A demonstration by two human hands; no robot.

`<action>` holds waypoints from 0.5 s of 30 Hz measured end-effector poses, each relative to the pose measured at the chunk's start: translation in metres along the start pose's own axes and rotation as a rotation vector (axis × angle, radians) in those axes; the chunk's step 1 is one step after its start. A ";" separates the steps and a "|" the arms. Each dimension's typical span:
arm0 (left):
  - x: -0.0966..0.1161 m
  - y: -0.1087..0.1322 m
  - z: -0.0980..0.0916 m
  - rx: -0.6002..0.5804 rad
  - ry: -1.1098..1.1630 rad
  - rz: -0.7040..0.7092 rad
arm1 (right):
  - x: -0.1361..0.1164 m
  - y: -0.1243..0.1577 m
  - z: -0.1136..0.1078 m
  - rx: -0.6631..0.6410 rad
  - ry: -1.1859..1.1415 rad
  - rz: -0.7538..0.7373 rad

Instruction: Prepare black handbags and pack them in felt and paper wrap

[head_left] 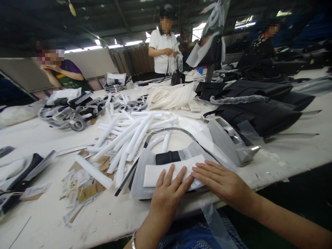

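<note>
Left hand [166, 193] and right hand [223, 181], grips released, lie flat on white foam sheet [155, 174] at bench [103, 214] edge.

Tape dispenser [233, 143] stands close ahead of right hand [223, 183]. Foam tube pile [129, 136] blocks ahead-left. Paper tags [83, 188] litter left. Bare tabletop [293, 148] beyond dispenser: free passage.

Counts, present view:
- 2 hands: left hand [167, 193], right hand [223, 181]
- 1 white foam sheet [155, 174]
- 1 black strap [168, 157]
- 1 tape dispenser [230, 143]
- 1 bracelet [133, 241]
- 3 other people [163, 48]
- white tubes [135, 133]: well over a dozen; the pile overlaps, so no exact count is possible
</note>
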State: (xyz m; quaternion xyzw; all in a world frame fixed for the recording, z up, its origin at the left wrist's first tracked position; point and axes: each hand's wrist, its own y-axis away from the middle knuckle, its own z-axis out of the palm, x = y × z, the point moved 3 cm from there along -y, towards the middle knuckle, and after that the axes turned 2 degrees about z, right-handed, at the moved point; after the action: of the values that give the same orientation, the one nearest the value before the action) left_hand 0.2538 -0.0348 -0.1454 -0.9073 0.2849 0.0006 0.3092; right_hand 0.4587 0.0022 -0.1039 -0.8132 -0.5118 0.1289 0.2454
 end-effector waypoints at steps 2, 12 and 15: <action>0.000 0.000 0.003 -0.002 0.003 -0.001 | 0.002 0.003 0.006 0.006 0.011 -0.011; 0.004 -0.007 -0.013 -0.205 0.241 -0.078 | 0.003 0.018 0.032 0.155 -0.005 0.107; 0.011 -0.017 -0.021 -0.191 0.319 -0.200 | 0.002 0.023 0.037 0.180 -0.017 0.124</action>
State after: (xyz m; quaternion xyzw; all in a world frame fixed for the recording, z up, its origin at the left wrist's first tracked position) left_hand 0.2682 -0.0413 -0.1212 -0.9447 0.2377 -0.1469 0.1714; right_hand 0.4600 0.0057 -0.1476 -0.8168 -0.4488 0.1961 0.3049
